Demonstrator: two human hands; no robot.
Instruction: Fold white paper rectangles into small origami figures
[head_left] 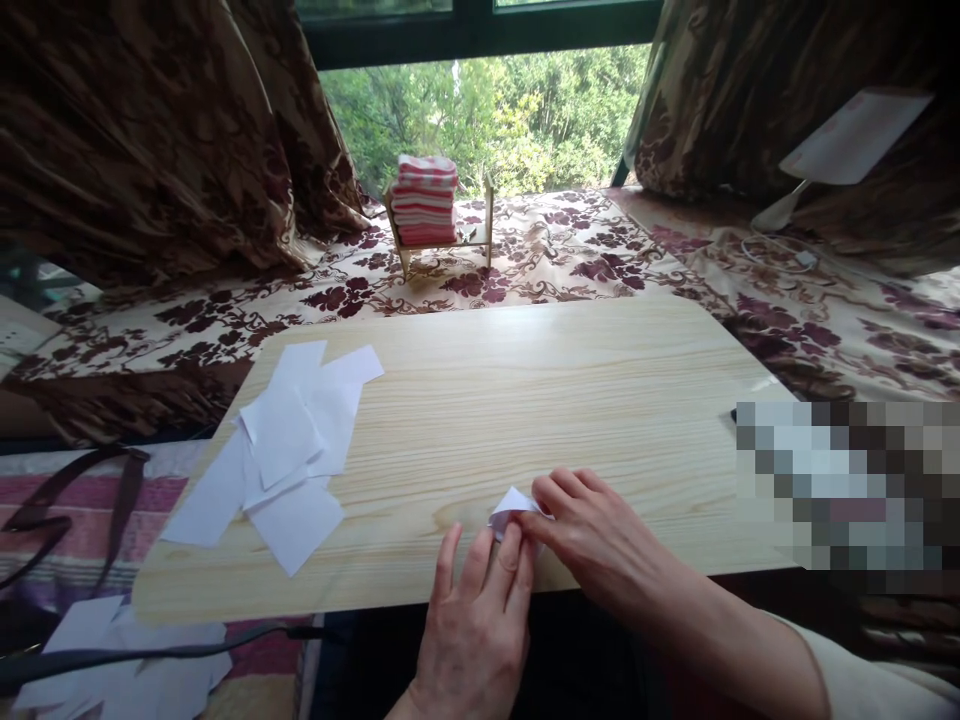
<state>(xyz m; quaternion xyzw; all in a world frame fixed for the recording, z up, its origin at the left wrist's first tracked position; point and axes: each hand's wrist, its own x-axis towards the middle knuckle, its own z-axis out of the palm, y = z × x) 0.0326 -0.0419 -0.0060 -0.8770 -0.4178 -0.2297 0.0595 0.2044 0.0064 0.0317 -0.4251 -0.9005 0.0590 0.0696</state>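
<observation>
I pinch the white, pointed, folded paper (511, 499) with my right hand (600, 535), my left hand (480, 610) touching it with fingers outstretched.

We log one cream sleeve (862, 655) on the right arm, nearer to us than the tabletop's (600, 400) near right corner: plain, light, loose, hem around mid-forearm or elbow, shadowed at the edge. Right hand (600, 525), over the tabletop: bare, as is the forearm. Left hand (476, 620), across its near edge: bare, slim fingers, wrist bare too. Dark area below that edge: clothing or shadow, we can't tell.
</observation>
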